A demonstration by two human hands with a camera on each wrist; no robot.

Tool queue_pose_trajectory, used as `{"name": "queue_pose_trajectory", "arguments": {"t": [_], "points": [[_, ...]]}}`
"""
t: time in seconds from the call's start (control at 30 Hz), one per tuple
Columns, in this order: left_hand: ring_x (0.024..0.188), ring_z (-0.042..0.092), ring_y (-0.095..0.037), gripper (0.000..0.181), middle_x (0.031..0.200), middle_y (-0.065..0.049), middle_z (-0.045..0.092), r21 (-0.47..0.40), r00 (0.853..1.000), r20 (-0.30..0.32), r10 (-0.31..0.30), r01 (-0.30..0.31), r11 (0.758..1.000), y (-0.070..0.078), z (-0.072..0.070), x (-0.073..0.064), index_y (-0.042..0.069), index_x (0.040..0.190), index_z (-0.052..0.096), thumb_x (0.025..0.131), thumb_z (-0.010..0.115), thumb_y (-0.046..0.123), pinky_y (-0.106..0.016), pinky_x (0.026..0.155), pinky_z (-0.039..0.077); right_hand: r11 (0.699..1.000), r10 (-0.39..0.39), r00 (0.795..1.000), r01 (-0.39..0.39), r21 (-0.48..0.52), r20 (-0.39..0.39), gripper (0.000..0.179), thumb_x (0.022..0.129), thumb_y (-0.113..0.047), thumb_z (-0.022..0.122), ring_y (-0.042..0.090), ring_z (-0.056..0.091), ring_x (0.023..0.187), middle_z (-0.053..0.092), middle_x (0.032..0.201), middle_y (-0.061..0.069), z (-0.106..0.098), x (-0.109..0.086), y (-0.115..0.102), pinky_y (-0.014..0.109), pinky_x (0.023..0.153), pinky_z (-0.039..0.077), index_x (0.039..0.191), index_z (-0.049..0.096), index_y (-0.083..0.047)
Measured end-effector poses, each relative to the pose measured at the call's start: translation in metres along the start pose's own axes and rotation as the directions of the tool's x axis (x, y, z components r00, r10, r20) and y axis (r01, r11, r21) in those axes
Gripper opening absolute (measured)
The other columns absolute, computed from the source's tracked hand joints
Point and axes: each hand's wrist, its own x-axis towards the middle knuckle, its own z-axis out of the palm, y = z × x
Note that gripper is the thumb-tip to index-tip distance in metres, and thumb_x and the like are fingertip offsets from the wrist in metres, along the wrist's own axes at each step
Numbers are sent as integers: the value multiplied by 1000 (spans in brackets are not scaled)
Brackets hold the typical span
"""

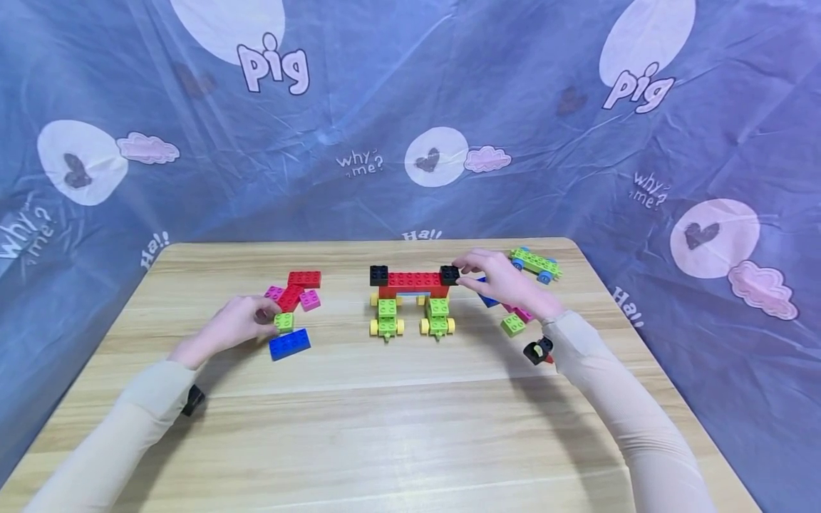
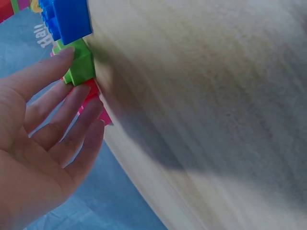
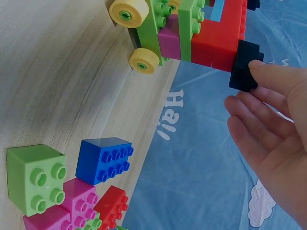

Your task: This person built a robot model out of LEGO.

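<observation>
My right hand (image 1: 497, 278) pinches a black brick (image 3: 244, 65) at the right end of a built toy. The toy has a long red beam (image 1: 417, 281), another black brick (image 1: 379, 275) at its left end, and two light-green wheeled bases (image 1: 387, 317) with yellow wheels. My left hand (image 1: 240, 320) holds a small light-green brick (image 2: 82, 62) between thumb and fingertips, low at the table. A blue brick (image 1: 290, 344) lies just in front of it. Behind it are red bricks (image 1: 304, 278) and pink bricks (image 1: 311, 300).
Right of the toy lie a blue brick (image 3: 103, 160), a light-green brick (image 1: 513, 325) and pink bricks (image 3: 79, 201). A black piece (image 1: 537, 350) sits near my right sleeve. At the back right stands a light-green wheeled base (image 1: 535, 263) with blue wheels. A printed blue cloth (image 1: 359, 199) hangs behind the table.
</observation>
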Motion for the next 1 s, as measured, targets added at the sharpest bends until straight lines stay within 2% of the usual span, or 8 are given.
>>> {"name": "queue_pose_trajectory", "arguments": {"t": [0.23,0.43,0.57,0.67,0.77,1.0], "points": [[81,68,-22,25,91,-12,74,23,1000,11,15,-15,1000,-3,-2,-1,0,100,72,80,80,13,-42,75,59,1000,-3,1000,3,9,6,31,93,-15,69,27,70,98,70,115,17,2,0,1,42,87,59,120,66,-1],[86,68,-27,28,97,-17,73,-15,999,9,32,-32,999,-2,-20,-4,-4,104,68,83,76,13,-43,76,59,1000,-9,1000,9,7,7,31,93,-14,68,30,71,99,70,116,17,3,1,2,43,86,59,120,65,0],[89,68,-25,31,99,-17,73,-63,999,2,37,-37,997,3,-34,-4,-5,108,67,86,75,15,-35,77,59,1000,-9,1000,9,2,4,31,93,-15,69,30,71,99,71,116,17,3,1,1,43,86,59,120,66,-1],[89,68,-25,32,100,-17,73,-78,999,-25,35,-37,996,12,-44,1,-4,110,68,87,75,17,-35,78,60,1000,-9,1000,9,-3,0,31,93,-15,69,28,71,98,71,115,17,2,2,1,42,86,59,120,66,-1],[90,69,-27,35,102,-18,74,-89,997,-67,47,-53,995,26,-51,10,-4,115,68,87,75,16,-43,83,60,1000,-11,1000,11,-1,-1,31,93,-16,69,27,70,98,71,115,16,1,2,1,42,87,59,120,66,-1],[97,68,-30,38,112,-19,72,-153,987,-123,100,-119,981,68,-59,41,0,121,67,87,76,13,-50,92,57,1000,-14,1000,14,-14,8,31,95,-16,67,26,70,99,70,117,17,1,1,6,43,87,59,121,65,-1]]}}
